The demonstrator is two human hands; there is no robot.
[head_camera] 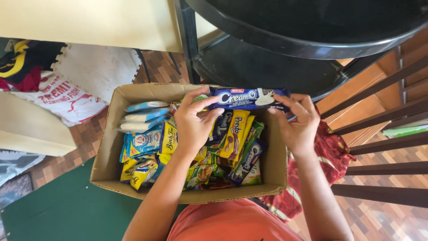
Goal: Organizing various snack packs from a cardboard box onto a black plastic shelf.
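Observation:
Both my hands hold one long dark blue biscuit packet [247, 98] level above an open cardboard box [107, 156]. My left hand [192, 122] grips its left end with fingers curled over the top. My right hand [298, 120] pinches its right end. The box under them is packed with several snack packets: yellow ones [235, 131], light blue ones [145, 117], green ones [200, 174] and more dark blue ones [246, 163]. My forearms reach in from the bottom of the view, over an orange shirt.
Black round tiered shelves [285, 49] stand just behind the box. A red cloth [330, 156] lies right of the box, with dark wooden rails [383, 147] beyond. A printed white sack [58, 98] lies at left, and a green mat [67, 209] sits under the box.

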